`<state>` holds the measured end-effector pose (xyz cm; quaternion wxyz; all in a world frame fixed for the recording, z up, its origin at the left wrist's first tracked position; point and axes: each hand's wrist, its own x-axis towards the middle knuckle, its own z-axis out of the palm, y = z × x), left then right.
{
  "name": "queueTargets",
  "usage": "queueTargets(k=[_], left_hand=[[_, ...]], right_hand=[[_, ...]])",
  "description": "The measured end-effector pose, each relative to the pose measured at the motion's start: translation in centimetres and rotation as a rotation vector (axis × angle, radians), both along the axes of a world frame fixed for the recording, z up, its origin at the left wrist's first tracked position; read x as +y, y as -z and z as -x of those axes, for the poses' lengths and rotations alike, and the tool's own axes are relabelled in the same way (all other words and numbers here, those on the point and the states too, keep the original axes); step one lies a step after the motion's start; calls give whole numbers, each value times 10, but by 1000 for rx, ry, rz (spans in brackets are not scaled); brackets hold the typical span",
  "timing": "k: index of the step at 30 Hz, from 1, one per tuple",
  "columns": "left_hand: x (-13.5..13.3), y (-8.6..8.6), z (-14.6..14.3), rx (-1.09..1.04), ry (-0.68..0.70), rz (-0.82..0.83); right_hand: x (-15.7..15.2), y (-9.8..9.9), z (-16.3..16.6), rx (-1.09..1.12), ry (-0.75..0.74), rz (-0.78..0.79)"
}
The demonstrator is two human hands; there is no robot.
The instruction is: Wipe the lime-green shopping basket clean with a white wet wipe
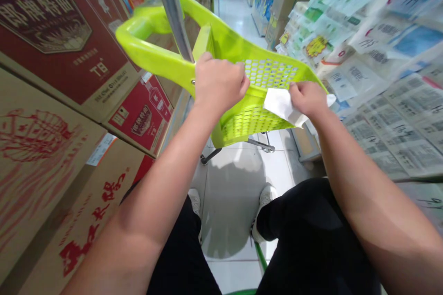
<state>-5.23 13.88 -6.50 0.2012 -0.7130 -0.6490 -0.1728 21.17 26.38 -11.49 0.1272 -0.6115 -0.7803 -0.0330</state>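
A lime-green plastic shopping cart basket [270, 71] with perforated walls is tilted in front of me. My left hand [219, 78] is closed round its near rim, beside the metal pole [173, 9]. Farther right, my right hand [309, 97] is closed on a white wipe [281, 102], pressing it against the same rim near the basket's corner. The wipe hangs over the outer side of the wall. On the left is the basket's looped lime-green handle [152, 57]. Below the basket, thin metal legs with small casters [268, 148] show.
Stacked cartons [51, 32] stand close on the left. Shelves of packaged goods [374, 46] line the right side, with a cardboard box [287, 4] farther along. A tiled aisle floor [235, 184] runs ahead. A green bar [261, 256] shows low between my legs.
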Motion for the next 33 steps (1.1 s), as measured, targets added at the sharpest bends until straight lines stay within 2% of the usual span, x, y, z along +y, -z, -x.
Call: queueTargets(k=[2, 5, 9, 11, 13, 15, 21, 24, 26, 28, 33], left_hand=[[1, 1, -3, -20, 8, -17], [2, 3, -5, -74, 19, -54], [6, 6, -1, -136, 31, -66], [7, 6, 2, -126, 12, -84], [8, 6, 6, -131, -6, -92], [9, 6, 9, -175, -3, -82], [10, 9, 10, -238, 57, -105], [8, 8, 3, -146, 16, -86], [7, 7, -2, -129, 9, -80], [6, 7, -4, -151, 17, -86], [7, 7, 2, -109, 11, -89]], right_hand=[[1, 1, -3, 9, 15, -7], [-13, 3, 27, 62, -45, -50], [-46, 0, 88, 131, -319, -170], [-56, -3, 105, 147, -438, -199], [-57, -4, 105, 144, -483, -199], [-48, -2, 90, 123, -446, -172], [-8, 6, 14, 15, -143, -69], [-4, 8, 0, 9, -71, -49], [-10, 8, 10, 29, -50, -63], [-22, 8, 33, 57, -92, -93], [-52, -1, 94, 138, -470, -172]])
